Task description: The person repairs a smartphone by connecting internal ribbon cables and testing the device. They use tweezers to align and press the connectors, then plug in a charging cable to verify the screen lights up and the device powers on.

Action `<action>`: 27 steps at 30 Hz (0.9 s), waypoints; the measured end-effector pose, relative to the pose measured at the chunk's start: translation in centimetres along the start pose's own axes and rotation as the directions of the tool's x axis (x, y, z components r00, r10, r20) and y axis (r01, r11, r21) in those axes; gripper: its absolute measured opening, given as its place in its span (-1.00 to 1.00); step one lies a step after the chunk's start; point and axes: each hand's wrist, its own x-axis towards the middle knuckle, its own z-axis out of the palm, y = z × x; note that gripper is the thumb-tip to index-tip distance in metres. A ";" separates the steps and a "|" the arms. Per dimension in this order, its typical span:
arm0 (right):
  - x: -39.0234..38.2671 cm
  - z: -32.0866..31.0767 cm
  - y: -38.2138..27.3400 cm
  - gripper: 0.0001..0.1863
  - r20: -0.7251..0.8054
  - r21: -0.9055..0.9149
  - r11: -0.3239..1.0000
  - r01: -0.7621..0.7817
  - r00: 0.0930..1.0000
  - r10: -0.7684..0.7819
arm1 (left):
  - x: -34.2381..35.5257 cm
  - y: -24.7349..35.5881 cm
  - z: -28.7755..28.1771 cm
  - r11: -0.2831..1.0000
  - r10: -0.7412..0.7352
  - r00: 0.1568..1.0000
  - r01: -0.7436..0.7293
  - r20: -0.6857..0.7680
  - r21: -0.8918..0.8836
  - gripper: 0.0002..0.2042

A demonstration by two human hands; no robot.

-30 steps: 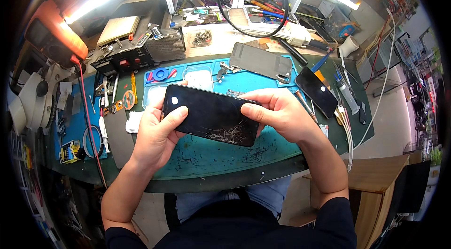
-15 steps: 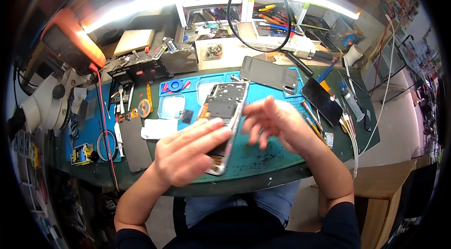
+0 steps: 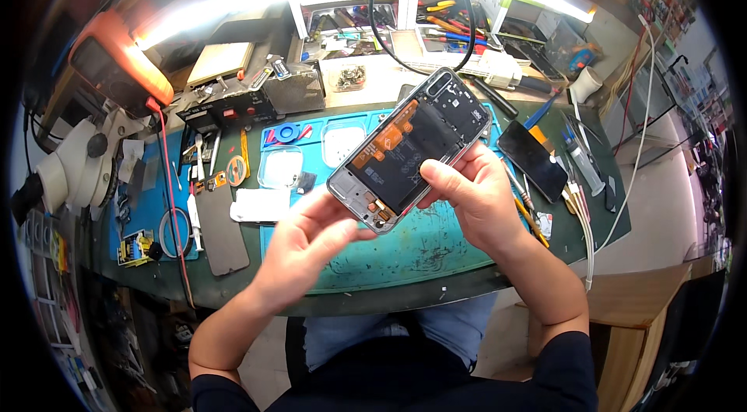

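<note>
Far left of the bench there's a chunky white rounded device with a black knob (image 3: pixel 78 171), and just behind it stands a boxy orange handheld meter (image 3: pixel 117 66), kinda tilted. Moving over, a slim white-bodied tube (image 3: pixel 194 221) lies beside a flat dark-grey rectangular slab (image 3: pixel 226 241), then comes a white rectangular item (image 3: pixel 261 206) and a clear plastic square box (image 3: pixel 280 149). The left hand (image 3: pixel 307 245) is at the lower end of the phone, thumb spread away from the fingers and off the phone; some fingertips are right at its edge, but I can't tell if they're actually touching. The opened-up phone with a silver frame (image 3: pixel 371 219) is held up over the green-blue work mat (image 3: pixel 373 272), slanted with its camera end to the upper right, inside facing up. You can see the black rectangular battery (image 3: pixel 412 151) and an orange flat flex piece (image 3: pixel 389 136). The right hand (image 3: pixel 482 198) has it clamped along the near long side, thumb on top, other fingers tucked underneath. Right of that lies a glossy black phone (image 3: pixel 533 161), then a clear plastic syringe (image 3: pixel 583 163) near the bench's right end.
</note>
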 end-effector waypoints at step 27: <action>0.5 0.8 1.0 -0.68 -0.046 -0.119 0.992 -0.050 0.998 0.045 | 1.6 -1.7 1.2 0.947 -0.192 0.962 0.130 -0.193 -0.295 -0.68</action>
